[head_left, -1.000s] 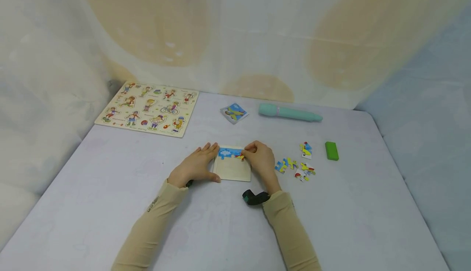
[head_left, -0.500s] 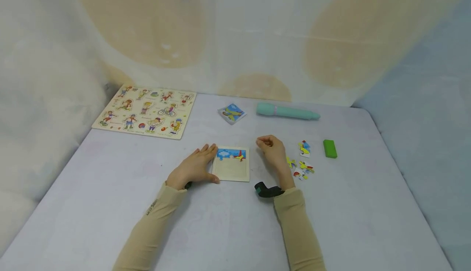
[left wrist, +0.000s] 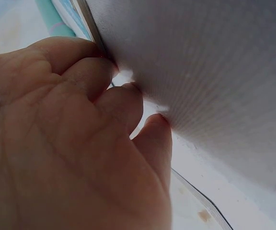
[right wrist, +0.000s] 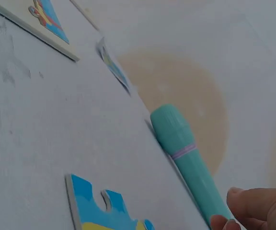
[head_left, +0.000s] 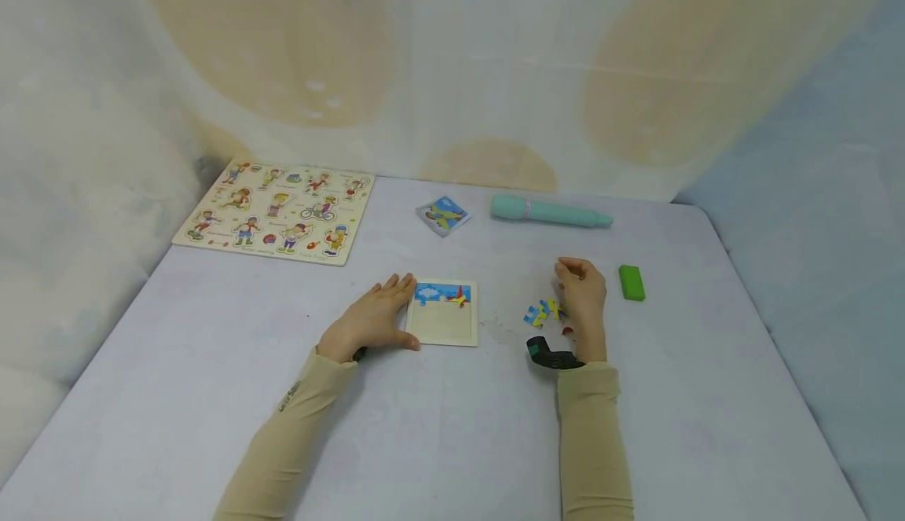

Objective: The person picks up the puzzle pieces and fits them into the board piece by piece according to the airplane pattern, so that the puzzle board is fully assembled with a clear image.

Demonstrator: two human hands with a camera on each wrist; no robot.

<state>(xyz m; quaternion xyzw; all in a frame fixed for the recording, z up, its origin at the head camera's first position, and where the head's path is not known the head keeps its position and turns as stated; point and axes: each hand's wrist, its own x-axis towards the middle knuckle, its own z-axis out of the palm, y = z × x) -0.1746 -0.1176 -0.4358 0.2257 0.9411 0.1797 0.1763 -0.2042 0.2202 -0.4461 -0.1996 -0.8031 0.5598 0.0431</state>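
Observation:
A square wooden puzzle tray lies mid-table in the head view. Blue sky puzzle pieces, one with a red and yellow airplane part, fill its upper strip. My left hand rests at the tray's left edge, fingers extended and thumb spread near the lower corner. Over the loose puzzle pieces on the right hovers my right hand, fingers loosely bent; it hides several of them. In the right wrist view its thumb and a finger stand apart, with no piece seen between them. A blue and yellow piece lies below.
A larger puzzle board with sports figures lies at the back left. Behind the tray are a small airplane picture card and a mint-green microphone-shaped object. A green block sits right of my right hand.
My right hand has let go of the airplane piece at the tray's upper right corner and moved right, over the loose pieces. The left hand has stayed at the tray.

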